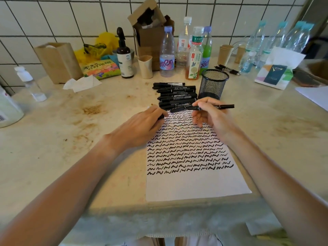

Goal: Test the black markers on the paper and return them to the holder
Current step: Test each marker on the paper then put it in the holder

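A white paper [191,183] lies on the counter, its upper part filled with rows of black squiggles. Several black markers [175,95] lie stacked just beyond the paper's top edge. A black mesh holder [213,84] stands to their right; no marker shows above its rim. My right hand [211,116] pinches a black marker [225,106] held level above the paper's top, its end pointing right. My left hand [143,123] rests at the paper's top left corner, and its fingers curl round a small black piece [161,117], probably a cap.
Plastic bottles [166,54], a paper cup [145,66], a dark pump bottle [124,55] and a cardboard box [152,31] stand behind the markers against the tiled wall. More bottles [276,43] and a printed bag [275,71] sit at the right. Crumpled tissue [81,83] lies at the left.
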